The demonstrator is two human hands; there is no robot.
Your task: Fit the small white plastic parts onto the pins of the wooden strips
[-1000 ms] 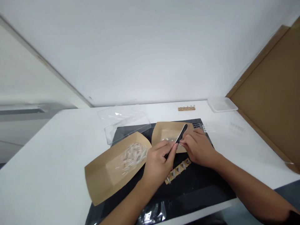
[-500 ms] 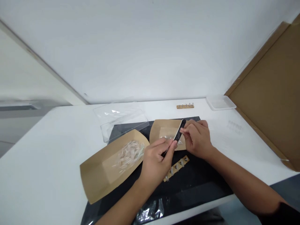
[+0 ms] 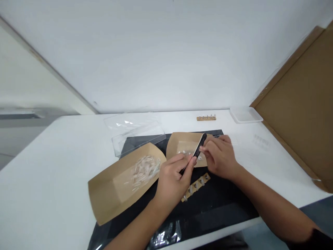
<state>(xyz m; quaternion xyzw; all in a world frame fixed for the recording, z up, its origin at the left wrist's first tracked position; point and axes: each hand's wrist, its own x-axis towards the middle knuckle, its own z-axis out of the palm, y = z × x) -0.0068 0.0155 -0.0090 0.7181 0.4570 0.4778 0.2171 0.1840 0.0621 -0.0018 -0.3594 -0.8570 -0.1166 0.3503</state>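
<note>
My left hand [image 3: 174, 177] is closed around a slim black stick [image 3: 199, 146] with a pale edge, holding it slanted up to the right. Its lower end is hidden in my fingers. Against the stick's upper part, my right hand [image 3: 220, 154] has its fingers pinched together; what they hold is hidden. Below both hands, a tan strip [image 3: 199, 184] with small metal knobs and clear pieces on it lies on a black mat [image 3: 221, 205]. Behind my hands, a brown paper tray [image 3: 173, 144] contains small white bits [image 3: 184, 152].
A longer paper tray [image 3: 104, 194] at the left holds a pile of clear slivers [image 3: 145, 170]. Clear plastic covers [image 3: 137, 133] lie behind it. Farther back are another knobbed strip [image 3: 206, 118] and a translucent box [image 3: 246, 115]. Cardboard [image 3: 301, 104] stands along the right.
My right hand has shifted very slightly to the right beside the stick. My left hand keeps the stick in nearly the same place.
</note>
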